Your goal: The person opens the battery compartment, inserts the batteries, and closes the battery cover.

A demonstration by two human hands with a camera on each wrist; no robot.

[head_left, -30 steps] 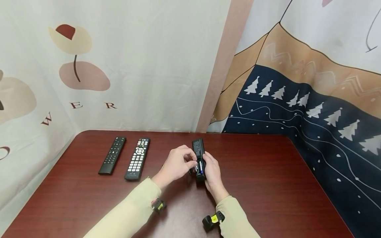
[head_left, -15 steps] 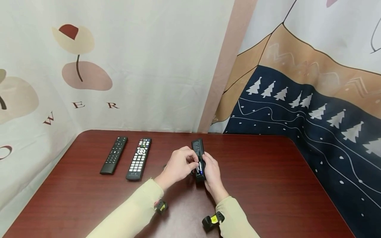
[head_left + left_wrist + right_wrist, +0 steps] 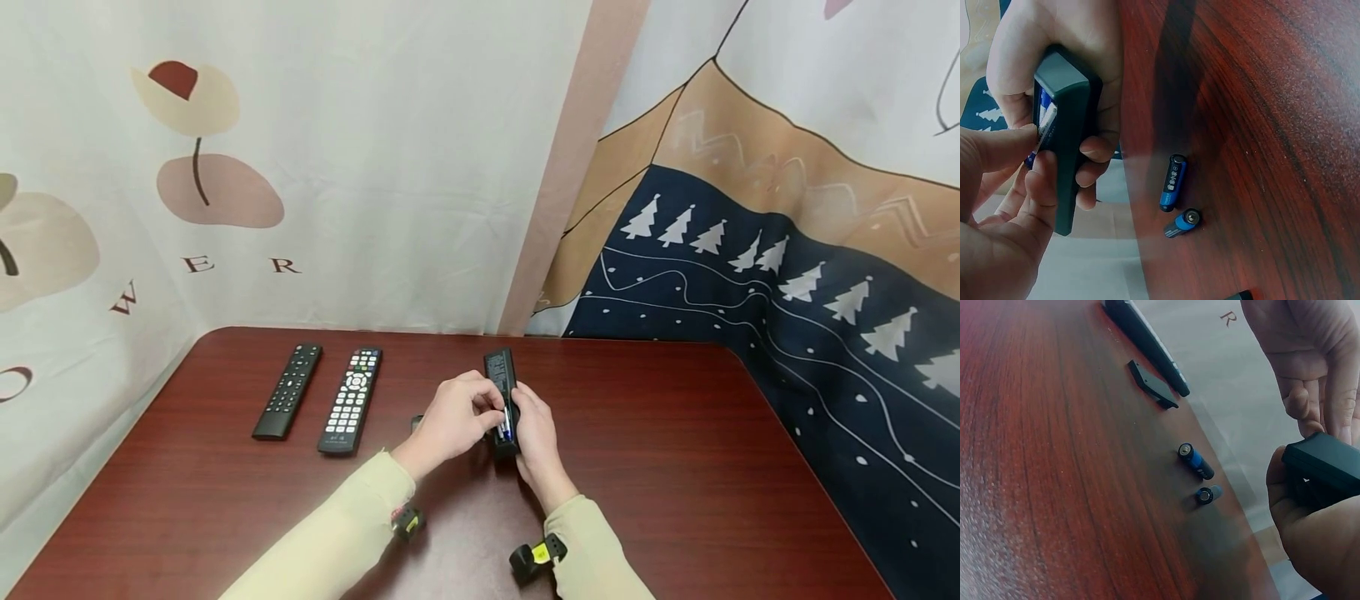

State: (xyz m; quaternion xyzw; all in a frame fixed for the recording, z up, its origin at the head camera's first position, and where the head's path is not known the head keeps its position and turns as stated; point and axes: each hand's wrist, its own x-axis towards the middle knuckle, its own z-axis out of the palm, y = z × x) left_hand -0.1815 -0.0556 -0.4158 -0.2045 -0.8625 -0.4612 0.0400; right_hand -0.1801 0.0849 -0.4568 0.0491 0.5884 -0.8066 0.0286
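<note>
A black remote control [image 3: 498, 367] is held up over the table, its back facing me and its battery compartment uncovered. My right hand [image 3: 536, 429] grips it from the right side, fingers wrapped behind it in the left wrist view. At the compartment, my left hand [image 3: 456, 414] pinches a blue and silver battery [image 3: 1048, 120] between thumb and fingers. Part of that battery is hidden by the fingertips. Below on the table lie two loose batteries, one blue and black battery [image 3: 1174, 182] and another [image 3: 1183, 224] beside it.
On the left of the dark red table [image 3: 645, 467] lie a slim black remote [image 3: 287, 392] and a remote with white buttons [image 3: 351, 402]. A black battery cover [image 3: 1152, 384] rests between the loose batteries and those remotes. Printed curtains [image 3: 390, 167] hang behind the table.
My left hand has shifted slightly right and toward the near end of the compartment. The right hand keeps its hold on the remote control, which has hardly moved.
</note>
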